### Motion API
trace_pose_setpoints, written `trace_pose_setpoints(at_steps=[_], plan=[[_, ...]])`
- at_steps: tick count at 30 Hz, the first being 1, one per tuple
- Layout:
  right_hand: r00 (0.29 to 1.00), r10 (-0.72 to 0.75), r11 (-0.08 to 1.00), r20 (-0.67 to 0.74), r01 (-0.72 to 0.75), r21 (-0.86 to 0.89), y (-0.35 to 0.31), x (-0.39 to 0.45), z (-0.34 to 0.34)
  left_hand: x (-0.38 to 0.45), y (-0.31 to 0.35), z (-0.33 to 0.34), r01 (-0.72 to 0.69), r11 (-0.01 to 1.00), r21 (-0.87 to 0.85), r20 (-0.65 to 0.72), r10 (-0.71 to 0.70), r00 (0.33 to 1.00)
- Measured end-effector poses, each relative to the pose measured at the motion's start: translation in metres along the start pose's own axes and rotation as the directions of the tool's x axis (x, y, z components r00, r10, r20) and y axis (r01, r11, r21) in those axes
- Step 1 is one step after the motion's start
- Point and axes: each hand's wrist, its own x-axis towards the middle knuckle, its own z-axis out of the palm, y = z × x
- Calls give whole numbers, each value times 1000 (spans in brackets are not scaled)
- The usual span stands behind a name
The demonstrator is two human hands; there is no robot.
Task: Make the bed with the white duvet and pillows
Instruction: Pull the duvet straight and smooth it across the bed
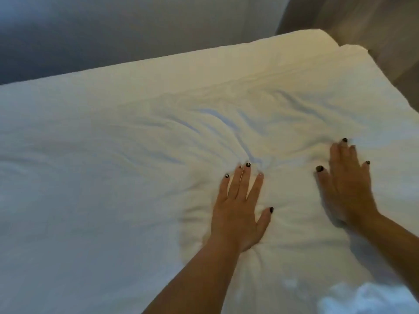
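Both of my hands lie flat on the white duvet (158,137), which covers the bed from the near edge to its far corner at upper right. Beyond that corner hangs a beige curtain (362,21), with a dark grey wall (113,30) behind the bed. My left hand (238,207) and right hand (347,177) press down with fingers straight and spread, holding nothing, and creases fan out from them.

Two bare forearms, no sleeves, no watch or bracelet showing. Left hand (235,214) at lower centre of the frame, right hand (347,184) at centre right. Dark, near-black polish on most nails; a few paler, decorated nails on the left hand. Right hand slightly blurred.
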Motion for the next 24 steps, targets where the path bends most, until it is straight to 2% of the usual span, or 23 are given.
trace_pose_setpoints(at_steps=[2,4,6,9,11,13,16,20,22,24], plan=[[974,-224,974,23,224,-17,-68,-26,13,-17,-16,-10,49,999,-23,-42,-50,998],[926,-375,927,52,376,-4,-139,-56,30,-43,-42,-24,144,989,-25,-87,-145,986],[933,-358,933,35,357,34,-205,-84,46,-85,-78,-40,251,968,-28,-110,-253,961],[979,-198,975,-45,202,92,-299,-122,59,-170,-150,-67,346,938,25,-108,-342,933],[962,-261,957,-76,268,107,-369,-152,64,-229,-202,-84,390,917,82,-122,-379,917],[908,-413,904,-65,418,92,-442,-191,71,-290,-253,-103,443,886,133,-138,-426,894],[848,-528,844,-42,530,88,-549,-250,85,-385,-328,-132,580,795,179,-120,-567,815],[853,-521,847,-10,519,113,-671,-311,105,-494,-418,-168,709,672,214,-122,-702,701],[835,-551,828,-4,547,127,-725,-339,112,-535,-459,-185,752,618,230,-128,-747,653],[794,-608,788,2,603,123,-768,-365,119,-573,-497,-198,825,525,209,-138,-819,556]])
